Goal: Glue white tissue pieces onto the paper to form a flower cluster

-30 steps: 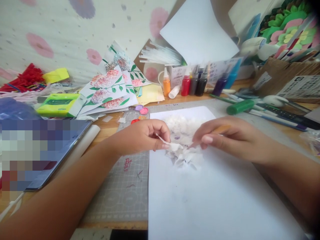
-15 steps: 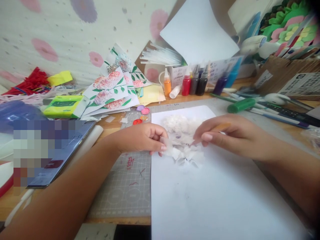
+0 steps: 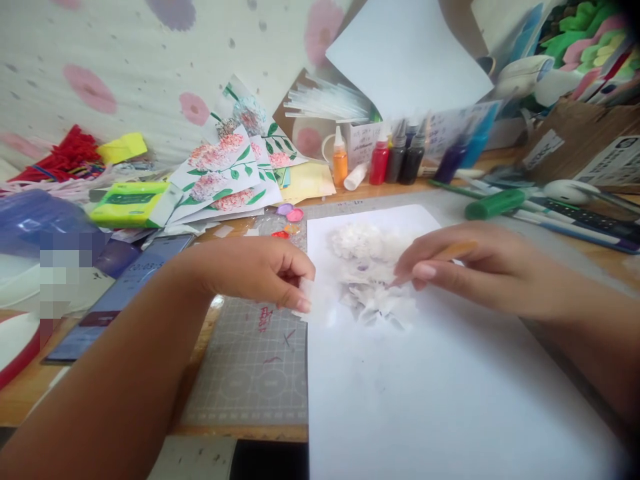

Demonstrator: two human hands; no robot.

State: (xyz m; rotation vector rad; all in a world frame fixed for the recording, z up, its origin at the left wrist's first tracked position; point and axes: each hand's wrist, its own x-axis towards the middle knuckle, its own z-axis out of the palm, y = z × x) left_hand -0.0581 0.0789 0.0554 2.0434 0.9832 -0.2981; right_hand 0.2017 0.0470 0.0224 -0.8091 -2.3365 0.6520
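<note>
My left hand (image 3: 260, 270) pinches a small piece of white tissue (image 3: 309, 301) at the left edge of a white sheet (image 3: 425, 387). My right hand (image 3: 480, 267) grips a thin wooden stick (image 3: 457, 251), its tip down in a cluster of crumpled white tissue bits (image 3: 373, 270) on the upper part of the sheet. The sheet lies partly over a grey cutting mat (image 3: 260, 367).
Ink bottles (image 3: 395, 160) stand in a row at the back, with a green marker (image 3: 495, 203) and pens to the right. Flower paintings (image 3: 225, 173), a green tissue pack (image 3: 127, 203), a phone (image 3: 125, 287) and small paint lids (image 3: 290, 217) lie at left.
My left hand has drawn back to the left, away from the tissue cluster, with a small tissue piece. The right hand stays in place. The view has shifted slightly.
</note>
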